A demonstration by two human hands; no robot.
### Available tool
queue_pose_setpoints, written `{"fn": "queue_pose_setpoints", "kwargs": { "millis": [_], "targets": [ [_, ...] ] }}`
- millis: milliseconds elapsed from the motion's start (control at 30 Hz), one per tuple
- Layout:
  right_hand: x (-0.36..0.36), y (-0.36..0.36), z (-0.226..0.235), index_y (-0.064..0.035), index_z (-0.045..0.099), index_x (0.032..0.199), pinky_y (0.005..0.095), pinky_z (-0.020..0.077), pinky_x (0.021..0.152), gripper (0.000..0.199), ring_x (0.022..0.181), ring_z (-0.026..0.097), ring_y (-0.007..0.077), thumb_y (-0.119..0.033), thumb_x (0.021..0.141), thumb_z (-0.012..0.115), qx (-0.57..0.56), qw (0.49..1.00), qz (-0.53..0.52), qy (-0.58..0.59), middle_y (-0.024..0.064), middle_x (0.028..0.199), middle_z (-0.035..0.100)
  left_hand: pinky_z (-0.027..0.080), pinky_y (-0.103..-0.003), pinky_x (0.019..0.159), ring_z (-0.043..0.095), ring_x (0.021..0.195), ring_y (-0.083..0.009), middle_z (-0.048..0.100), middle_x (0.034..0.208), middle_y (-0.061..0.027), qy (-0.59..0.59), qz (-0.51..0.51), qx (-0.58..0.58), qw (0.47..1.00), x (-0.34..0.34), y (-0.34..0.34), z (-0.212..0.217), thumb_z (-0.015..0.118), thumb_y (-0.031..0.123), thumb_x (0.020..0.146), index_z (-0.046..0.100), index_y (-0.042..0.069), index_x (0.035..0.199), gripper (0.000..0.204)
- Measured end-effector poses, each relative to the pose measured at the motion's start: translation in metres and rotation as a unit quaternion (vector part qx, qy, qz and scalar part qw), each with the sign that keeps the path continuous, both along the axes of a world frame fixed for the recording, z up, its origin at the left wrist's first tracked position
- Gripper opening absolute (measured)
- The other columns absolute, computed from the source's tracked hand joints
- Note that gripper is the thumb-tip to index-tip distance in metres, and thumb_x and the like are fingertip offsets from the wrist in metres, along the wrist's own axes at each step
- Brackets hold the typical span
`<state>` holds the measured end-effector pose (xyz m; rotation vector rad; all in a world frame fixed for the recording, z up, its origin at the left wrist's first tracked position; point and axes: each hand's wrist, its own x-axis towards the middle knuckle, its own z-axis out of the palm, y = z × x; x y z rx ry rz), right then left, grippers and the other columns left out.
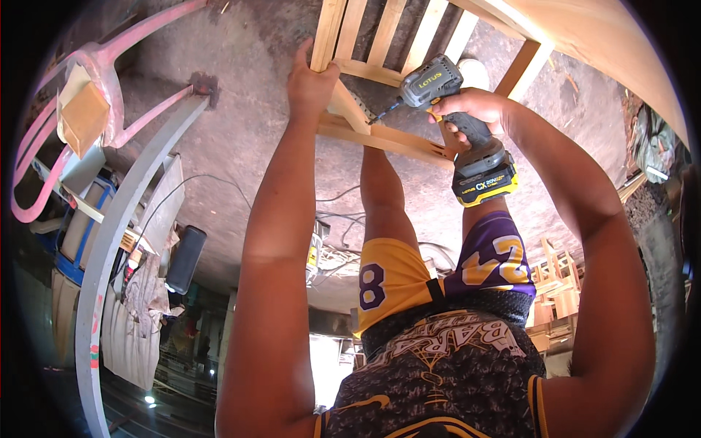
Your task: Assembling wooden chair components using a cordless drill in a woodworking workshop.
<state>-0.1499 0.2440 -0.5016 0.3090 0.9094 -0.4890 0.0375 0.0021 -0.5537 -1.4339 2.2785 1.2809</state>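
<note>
In the head view, holds a cordless drill [432, 80] in the right hand [473, 108], right of the picture's middle and above the shorts [398, 270], with fingers closed snugly round the handle [469, 128] and one at the trigger. Points the drill's nose down and to the left, with the long axis of housing and thin bit [391, 110] sloping from upper right to lower left. Angles the handle away from that line, downward to a black and yellow battery pack [484, 186]. Directs the bit's tip at an inner corner of a pale wooden frame [394, 142]; cannot tell touching from just short of it.

Clasps a wooden bar [327, 36] of that frame in the left hand [312, 84], thumb on the right side and one finger up along the left; cannot tell how firmly. Has the bar's long axis nearly upright in the picture, tipped slightly right at the top, near a row of slats [387, 33] with a stronger rightward lean.

Shows a pink chair-like frame [113, 109] and a grey metal bar [131, 168] at left, wooden pieces [561, 296] at right.
</note>
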Motion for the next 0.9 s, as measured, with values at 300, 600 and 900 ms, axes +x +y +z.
{"fn": "queue_pose_setpoints", "kwargs": {
  "millis": [300,600,900],
  "targets": [
    [-0.01,-0.002,-0.017,-0.0101,0.065,0.097,0.027,0.0456,0.051,0.031,0.052,0.05,0.0106,-0.039,0.086,0.066,-0.009,1.0,0.009,-0.019,-0.0017,0.067,0.052,0.052,-0.045,0.08,0.066,0.087,-0.0349,0.069,0.09,-0.0168,0.001,-0.005,-0.008,1.0,-0.002,0.003,0.005,0.066,0.024,0.077,0.046,0.014,0.137,0.064],
    [-0.007,-0.005,-0.025,-0.0094,0.065,0.098,0.0293,0.0453,0.051,0.034,0.052,0.052,0.0103,-0.041,0.085,0.066,-0.003,0.999,0.045,-0.025,-0.0015,0.066,0.052,0.053,-0.045,0.075,0.067,0.082,-0.0357,0.068,0.085,-0.0165,-0.007,-0.002,0.001,1.0,-0.005,0.002,0.008,0.067,0.023,0.076,0.047,0.013,0.135,0.063],
    [-0.015,-0.011,-0.024,-0.0063,0.064,0.1,0.0246,0.0448,0.048,0.031,0.05,0.051,0.0107,-0.034,0.088,0.064,0.0,0.999,0.019,-0.027,0.0008,0.064,0.053,0.054,-0.046,0.076,0.067,0.081,-0.0375,0.069,0.085,-0.0163,0.002,-0.011,-0.019,1.0,-0.002,0.004,0.004,0.068,0.024,0.076,0.046,0.016,0.135,0.063]
  ]
}}
